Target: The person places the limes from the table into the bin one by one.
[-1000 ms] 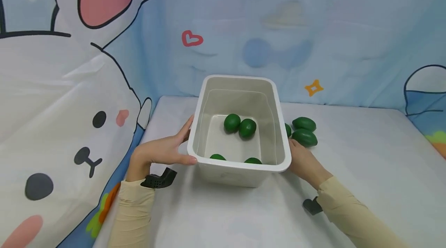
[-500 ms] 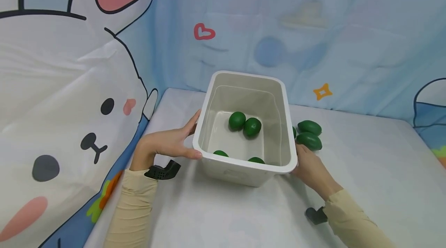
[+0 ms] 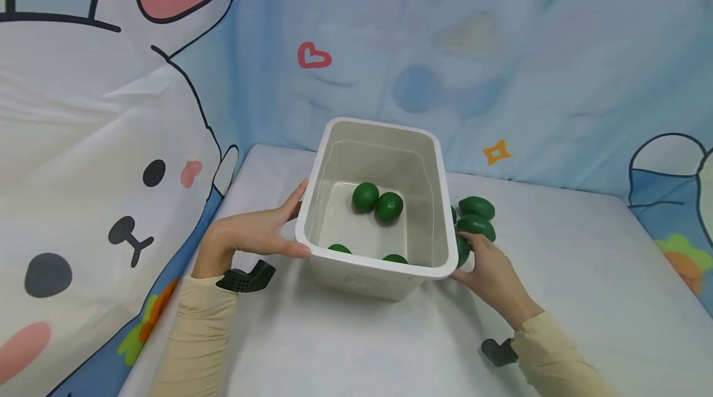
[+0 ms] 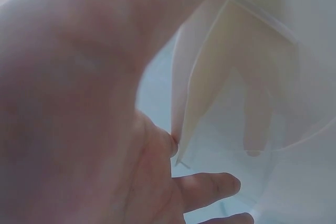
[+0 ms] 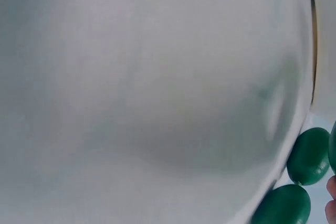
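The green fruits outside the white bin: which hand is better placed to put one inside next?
Probably the right hand: it pinches a green fruit beside the white bin, near other green fruits. The left hand is at the bin's opposite side, away from them.

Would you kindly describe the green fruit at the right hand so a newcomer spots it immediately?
Start at the pale bin on the table. Green fruits cluster outside its right side in the head view. The wanted fruit alone sits between the thumb and fingers of the right hand.
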{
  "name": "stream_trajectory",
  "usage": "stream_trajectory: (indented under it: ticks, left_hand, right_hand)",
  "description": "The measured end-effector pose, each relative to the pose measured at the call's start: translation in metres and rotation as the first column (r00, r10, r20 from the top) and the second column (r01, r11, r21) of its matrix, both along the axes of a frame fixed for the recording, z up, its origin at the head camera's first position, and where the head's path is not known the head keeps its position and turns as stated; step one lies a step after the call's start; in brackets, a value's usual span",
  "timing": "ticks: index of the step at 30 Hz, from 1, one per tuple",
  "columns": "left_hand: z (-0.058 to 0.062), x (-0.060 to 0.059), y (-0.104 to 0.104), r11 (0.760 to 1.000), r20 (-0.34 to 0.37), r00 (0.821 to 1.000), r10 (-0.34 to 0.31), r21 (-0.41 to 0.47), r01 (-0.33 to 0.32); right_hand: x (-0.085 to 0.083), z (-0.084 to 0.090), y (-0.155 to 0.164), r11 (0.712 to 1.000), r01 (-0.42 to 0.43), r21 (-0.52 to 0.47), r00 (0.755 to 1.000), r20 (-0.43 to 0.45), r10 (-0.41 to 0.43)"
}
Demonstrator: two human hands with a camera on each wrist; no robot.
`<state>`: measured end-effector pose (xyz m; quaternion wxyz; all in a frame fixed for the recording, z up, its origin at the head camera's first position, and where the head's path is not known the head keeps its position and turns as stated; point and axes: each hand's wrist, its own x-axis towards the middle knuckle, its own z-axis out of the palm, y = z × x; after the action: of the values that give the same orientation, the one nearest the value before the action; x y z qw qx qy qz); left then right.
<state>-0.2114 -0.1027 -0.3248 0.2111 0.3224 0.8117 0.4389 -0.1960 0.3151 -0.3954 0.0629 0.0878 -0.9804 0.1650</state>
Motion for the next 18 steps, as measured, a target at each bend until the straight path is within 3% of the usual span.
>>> stream_trajectory:
  ticks: [4, 11, 18]
  left_hand:
    - [0.001, 0.001, -0.001, 1.0, -0.001, 1.0, -0.006, 0.011, 0.006]
    - [0.0, 0.001, -0.004, 1.0, -0.006, 1.0, 0.011, 0.014, -0.011]
    - [0.0, -0.001, -0.001, 0.999, -0.007, 1.0, -0.02, 0.035, 0.02]
  right_hand:
    - [0.006, 0.008, 0.002, 1.0, 0.002, 0.0, 0.999, -0.042, -0.002]
    - [0.013, 0.024, 0.009, 0.999, -0.03, 0.011, 0.98, -0.194, 0.032]
    - [0.027, 0.038, 0.017, 0.996, -0.021, -0.089, 0.974, -0.225, 0.0]
